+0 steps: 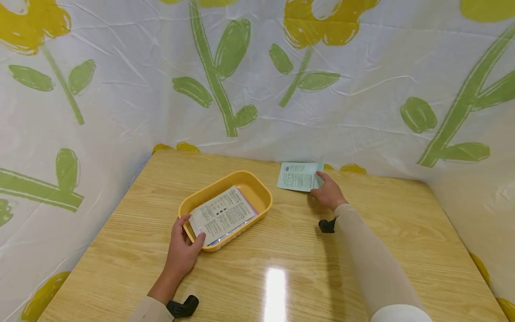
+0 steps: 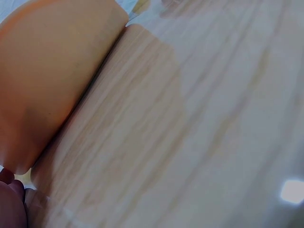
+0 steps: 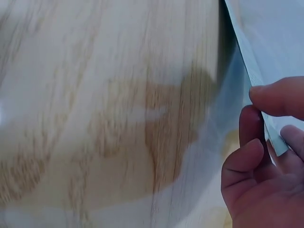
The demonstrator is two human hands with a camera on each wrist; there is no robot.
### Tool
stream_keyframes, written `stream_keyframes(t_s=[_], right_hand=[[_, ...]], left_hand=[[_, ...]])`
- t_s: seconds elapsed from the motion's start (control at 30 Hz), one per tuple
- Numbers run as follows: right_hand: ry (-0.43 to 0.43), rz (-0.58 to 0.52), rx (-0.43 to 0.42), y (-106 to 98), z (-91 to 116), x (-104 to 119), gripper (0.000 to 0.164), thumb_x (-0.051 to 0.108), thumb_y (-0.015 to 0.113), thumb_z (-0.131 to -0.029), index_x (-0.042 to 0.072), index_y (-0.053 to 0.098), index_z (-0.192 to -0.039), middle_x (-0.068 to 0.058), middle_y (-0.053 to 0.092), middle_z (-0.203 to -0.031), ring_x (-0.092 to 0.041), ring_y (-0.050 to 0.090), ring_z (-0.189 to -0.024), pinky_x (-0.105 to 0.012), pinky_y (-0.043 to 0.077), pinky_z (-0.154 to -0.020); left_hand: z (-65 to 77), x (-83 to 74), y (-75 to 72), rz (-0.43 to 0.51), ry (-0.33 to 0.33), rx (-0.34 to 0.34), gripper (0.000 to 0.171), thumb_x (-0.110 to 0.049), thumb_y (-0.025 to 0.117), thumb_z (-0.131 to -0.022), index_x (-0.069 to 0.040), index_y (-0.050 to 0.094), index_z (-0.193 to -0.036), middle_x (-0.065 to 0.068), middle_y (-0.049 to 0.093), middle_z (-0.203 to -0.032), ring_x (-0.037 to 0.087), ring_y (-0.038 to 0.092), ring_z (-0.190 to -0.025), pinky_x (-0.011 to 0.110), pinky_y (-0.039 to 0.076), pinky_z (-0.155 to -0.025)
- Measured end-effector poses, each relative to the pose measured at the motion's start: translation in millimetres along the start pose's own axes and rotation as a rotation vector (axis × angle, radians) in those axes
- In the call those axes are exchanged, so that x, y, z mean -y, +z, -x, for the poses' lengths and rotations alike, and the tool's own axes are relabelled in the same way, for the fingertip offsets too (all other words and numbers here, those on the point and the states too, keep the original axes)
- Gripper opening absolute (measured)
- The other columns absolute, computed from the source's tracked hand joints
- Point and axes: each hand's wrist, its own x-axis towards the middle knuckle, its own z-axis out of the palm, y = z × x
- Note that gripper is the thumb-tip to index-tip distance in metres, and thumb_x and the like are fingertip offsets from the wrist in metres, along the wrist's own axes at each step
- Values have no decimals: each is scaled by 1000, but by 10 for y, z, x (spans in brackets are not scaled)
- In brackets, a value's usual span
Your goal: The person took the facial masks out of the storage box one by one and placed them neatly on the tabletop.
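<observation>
My left hand holds the near left corner of a yellow plastic basket, its thumb and fingers over the rim. Inside lies a white printed packet, with the purple and blue edges of others showing beneath it. In the left wrist view the basket's outer wall fills the upper left, and only a bit of the hand shows low in the corner. Farther right, my right hand pinches the right end of a flat light green packet. The right wrist view shows thumb and fingers on either side of the packet's edge.
Both things are on a light wooden table. The green packet is near its back edge, close to a white curtain printed with flowers that surrounds the table at the back and sides. A black wrist device sits by the left sleeve.
</observation>
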Motion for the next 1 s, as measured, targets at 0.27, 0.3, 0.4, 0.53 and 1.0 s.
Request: stream_keyframes(t_s=[0.27, 0.3, 0.4, 0.53, 1.0], right_hand=[[-41, 83, -41, 72, -69, -31, 70, 6, 54, -96, -10, 19, -154, -31, 22, -158, -48, 21, -144, -57, 23, -115], [-49, 88, -45, 79, -75, -37, 70, 5, 53, -95, -11, 19, -154, -32, 21, -157, -48, 20, -144, -57, 22, -116], [-66, 108, -47, 89, -86, -63, 68, 3, 51, -95, -13, 18, -153, -32, 20, -158, -49, 18, -144, -58, 20, -116], [-63, 127, -50, 97, -91, -99, 66, 3, 48, -96, -14, 17, -152, -34, 18, -157, -50, 17, -144, -58, 18, -117], [-44, 135, -72, 85, -66, -114, 63, 4, 48, -98, -14, 20, -152, -34, 24, -155, -50, 23, -142, -59, 22, -115]], left_hand=[[-31, 14, -8, 3, -6, 0, 67, 1, 63, -95, 4, 23, -148, 23, 21, -154, 35, 41, -132, 10, 40, -96], [-31, 12, -5, 5, -6, -1, 67, 1, 63, -94, 4, 23, -148, 23, 21, -154, 35, 41, -132, 10, 40, -96], [-22, 5, 2, 2, -6, -3, 67, 1, 63, -94, 4, 24, -148, 23, 21, -154, 35, 41, -131, 10, 41, -96], [-8, 12, 5, -6, -2, -4, 67, 1, 64, -94, 5, 24, -148, 24, 19, -155, 35, 42, -131, 10, 40, -96], [-18, 17, -1, -18, 1, -5, 67, 0, 64, -94, 4, 24, -148, 23, 19, -156, 35, 41, -131, 9, 38, -97]])
